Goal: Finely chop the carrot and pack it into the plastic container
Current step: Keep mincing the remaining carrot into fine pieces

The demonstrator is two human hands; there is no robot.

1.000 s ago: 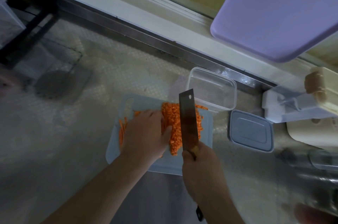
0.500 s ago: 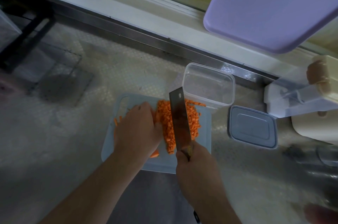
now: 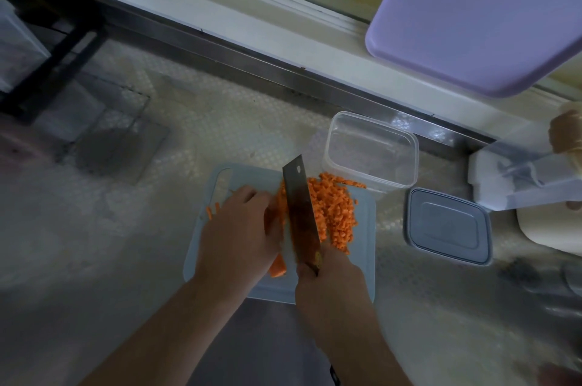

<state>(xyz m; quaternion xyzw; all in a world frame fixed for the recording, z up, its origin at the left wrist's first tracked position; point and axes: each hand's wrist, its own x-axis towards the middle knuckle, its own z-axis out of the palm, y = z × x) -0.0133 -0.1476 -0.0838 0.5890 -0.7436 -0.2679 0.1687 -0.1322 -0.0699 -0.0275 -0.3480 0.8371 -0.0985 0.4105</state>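
Your right hand (image 3: 330,285) is clamped around the handle of the cleaver (image 3: 300,212), whose blade runs near-to-far down the middle of the pale blue cutting board (image 3: 365,259). Your left hand (image 3: 239,234) lies curled on top of the uncut carrot strips (image 3: 277,267), pinning them to the board just left of the blade; one strip end sticks out at the near side of that hand, and a few loose slivers (image 3: 212,210) lie off to its far left. The strips seem to run near-to-far, much like the blade, though your hand hides most of them, so I cannot tell their full lie. To the right of the blade sits the pile of diced carrot (image 3: 333,215), spread toward the far right corner of the board. The clear plastic container (image 3: 371,149) stands open and empty on the counter (image 3: 157,228), touching or just past that far right corner, so the dice lie between the blade and the container. Its grey lid (image 3: 448,226) rests flat to the right of the board. Chopping looks mostly done but not finished, and packing has not begun. When you sweep, push from the blade side toward the far right; the knife hand is the nearer one.
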